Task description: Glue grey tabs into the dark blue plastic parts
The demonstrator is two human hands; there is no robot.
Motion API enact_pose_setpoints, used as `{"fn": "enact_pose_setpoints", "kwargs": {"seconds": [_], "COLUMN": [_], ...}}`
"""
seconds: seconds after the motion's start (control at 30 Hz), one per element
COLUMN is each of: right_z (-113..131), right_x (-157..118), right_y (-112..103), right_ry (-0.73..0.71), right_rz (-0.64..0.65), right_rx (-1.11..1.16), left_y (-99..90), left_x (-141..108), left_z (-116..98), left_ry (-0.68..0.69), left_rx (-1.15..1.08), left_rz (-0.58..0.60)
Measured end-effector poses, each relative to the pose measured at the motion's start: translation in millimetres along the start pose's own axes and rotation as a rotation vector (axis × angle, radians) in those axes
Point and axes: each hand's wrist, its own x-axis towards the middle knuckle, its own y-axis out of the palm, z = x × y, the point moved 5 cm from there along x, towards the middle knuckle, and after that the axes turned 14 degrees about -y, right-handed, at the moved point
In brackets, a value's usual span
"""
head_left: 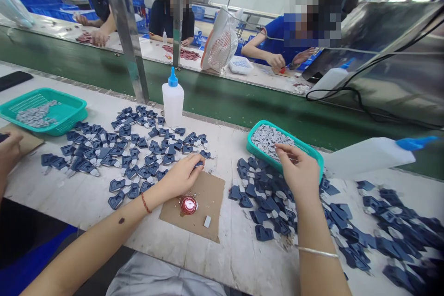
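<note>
Upright bottle (173,104) stands behind navy parts (126,128). Left hand (183,173) grips a navy piece (199,164); right hand (300,166) bends over basket (262,158), grip indeterminable.

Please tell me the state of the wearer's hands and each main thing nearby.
Right green plastic basket: well filled with light grey pieces
Left green plastic basket: partly filled with grey pieces
Loose dark blue plastic pieces: scattered on the table
White bottle, blue nozzle, at centre: upright
Brown cardboard sheet: flat
Glossy red disc: on cardboard
Left hand: pinching one dark blue piece
Right hand: at right basket, grip unclear
</note>
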Motion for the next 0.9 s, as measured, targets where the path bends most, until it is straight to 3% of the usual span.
{"fn": "enact_pose_setpoints", "kwargs": {"seconds": [0.13, 0.37, 0.57, 0.67, 0.77, 0.9], "right_z": [-25.8, -33.4, -32.4, -27.6, -19.2, 1.9], "right_x": [22.5, 25.8, 19.9, 15.3, 11.3, 6.0], "right_y": [10.4, 29.9, 24.0, 19.3, 13.5, 6.9], "right_ry": [0.023, 0.015, 0.007, 0.003, 0.004, -0.003], "right_rz": [0.061, 0.077, 0.030, -0.055, -0.151, -0.215], "right_rx": [-0.093, -0.128, -0.020, 0.086, 0.244, 0.450], "left_y": [-1.4, 2.6, 1.5, 16.8, 43.7, 76.4], "left_x": [3.3, 7.1, 7.7, 18.5, 37.8, 63.3], "left_z": [6.8, 12.7, -10.3, -36.4, -60.9, -76.6], "left_ry": [0.003, 0.076, 0.165, 0.326, 0.507, 0.627], "left_rx": [0.137, 0.331, 0.411, 0.433, 0.438, 0.411], "left_rz": [-0.048, -0.099, -0.145, -0.014, 0.147, 0.290]}}
